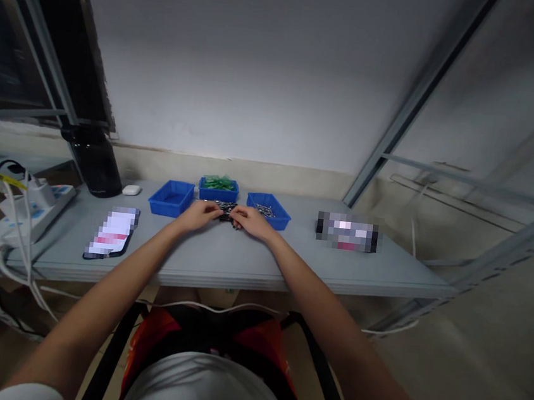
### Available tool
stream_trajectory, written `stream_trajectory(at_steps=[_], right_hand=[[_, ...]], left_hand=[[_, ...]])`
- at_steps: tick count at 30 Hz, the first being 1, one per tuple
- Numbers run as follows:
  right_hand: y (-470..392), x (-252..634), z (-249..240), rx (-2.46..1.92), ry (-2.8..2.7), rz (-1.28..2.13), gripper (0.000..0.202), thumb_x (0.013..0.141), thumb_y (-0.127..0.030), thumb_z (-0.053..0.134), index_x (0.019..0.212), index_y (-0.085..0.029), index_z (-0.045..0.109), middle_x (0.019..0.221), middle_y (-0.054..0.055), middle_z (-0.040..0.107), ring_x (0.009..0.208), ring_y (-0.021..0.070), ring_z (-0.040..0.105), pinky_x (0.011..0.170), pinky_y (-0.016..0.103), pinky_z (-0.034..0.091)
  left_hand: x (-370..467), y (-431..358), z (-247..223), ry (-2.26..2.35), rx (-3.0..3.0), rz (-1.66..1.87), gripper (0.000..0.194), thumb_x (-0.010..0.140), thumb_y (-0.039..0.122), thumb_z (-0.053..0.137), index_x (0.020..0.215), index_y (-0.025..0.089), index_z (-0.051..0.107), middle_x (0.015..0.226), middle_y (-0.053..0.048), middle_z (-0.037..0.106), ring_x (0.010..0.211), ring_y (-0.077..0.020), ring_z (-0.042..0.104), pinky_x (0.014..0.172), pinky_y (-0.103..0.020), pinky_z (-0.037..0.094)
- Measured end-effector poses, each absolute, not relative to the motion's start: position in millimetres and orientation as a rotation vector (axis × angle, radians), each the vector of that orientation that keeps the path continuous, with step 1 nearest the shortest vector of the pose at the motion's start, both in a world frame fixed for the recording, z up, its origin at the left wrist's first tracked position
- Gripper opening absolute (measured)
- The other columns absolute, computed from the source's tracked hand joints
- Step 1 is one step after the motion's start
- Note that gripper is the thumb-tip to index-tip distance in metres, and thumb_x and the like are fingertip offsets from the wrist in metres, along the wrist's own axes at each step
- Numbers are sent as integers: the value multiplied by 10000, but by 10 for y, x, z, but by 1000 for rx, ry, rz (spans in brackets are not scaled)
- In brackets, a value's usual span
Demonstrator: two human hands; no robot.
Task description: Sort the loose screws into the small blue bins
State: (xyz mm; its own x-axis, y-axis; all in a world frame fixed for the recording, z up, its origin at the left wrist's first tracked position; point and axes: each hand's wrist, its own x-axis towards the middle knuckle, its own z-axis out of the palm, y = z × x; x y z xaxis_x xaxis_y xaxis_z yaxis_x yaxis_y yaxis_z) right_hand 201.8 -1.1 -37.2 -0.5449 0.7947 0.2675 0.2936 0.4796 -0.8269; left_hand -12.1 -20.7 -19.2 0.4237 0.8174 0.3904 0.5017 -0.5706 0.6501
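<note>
My left hand (200,214) rests at the left of a pile of small dark and silvery parts (226,208), its fingertips pressed together at the pile's edge. From the right, my right hand (251,221) reaches to the same pile, its thumb and fingers closed in a pinch. A small dark piece shows under those fingertips, too small to name. Whatever the left fingers hold is hidden. Close beside my right hand is a blue bin (278,219) with small silvery metal parts (264,210). Another blue bin (171,206) stands near my left hand.
Behind the pile, a blue bin (219,193) holds green pieces (218,183). Leftward are a phone (111,233), a white case (131,190), a black bottle (96,163) and a power strip (59,207) with cables. A blurred-out device (347,232) lies right. Metal posts (399,121) frame the table.
</note>
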Motion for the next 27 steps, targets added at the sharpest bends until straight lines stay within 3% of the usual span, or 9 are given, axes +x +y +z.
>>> stream_trajectory(at_steps=[14, 27], right_hand=[[21, 1999, -405, -858, -2042, 1008, 278, 907, -440, 485, 841, -185, 577, 662, -1, 574, 608, 116, 525, 600, 241, 422], [-102, 1936, -376, -890, -2232, 898, 201, 904, -307, 491, 837, -165, 616, 663, 1, 585, 612, 116, 539, 620, 247, 420]], left_hand=[[-114, -242, -147, 1120, 2213, 1035, 234, 818, 338, 551, 809, 141, 677, 795, -63, 680, 739, -170, 568, 706, -293, 444], [-94, -305, -120, 1128, 2369, 1094, 270, 885, 338, 496, 873, 147, 688, 821, -47, 695, 727, -155, 589, 701, -280, 452]])
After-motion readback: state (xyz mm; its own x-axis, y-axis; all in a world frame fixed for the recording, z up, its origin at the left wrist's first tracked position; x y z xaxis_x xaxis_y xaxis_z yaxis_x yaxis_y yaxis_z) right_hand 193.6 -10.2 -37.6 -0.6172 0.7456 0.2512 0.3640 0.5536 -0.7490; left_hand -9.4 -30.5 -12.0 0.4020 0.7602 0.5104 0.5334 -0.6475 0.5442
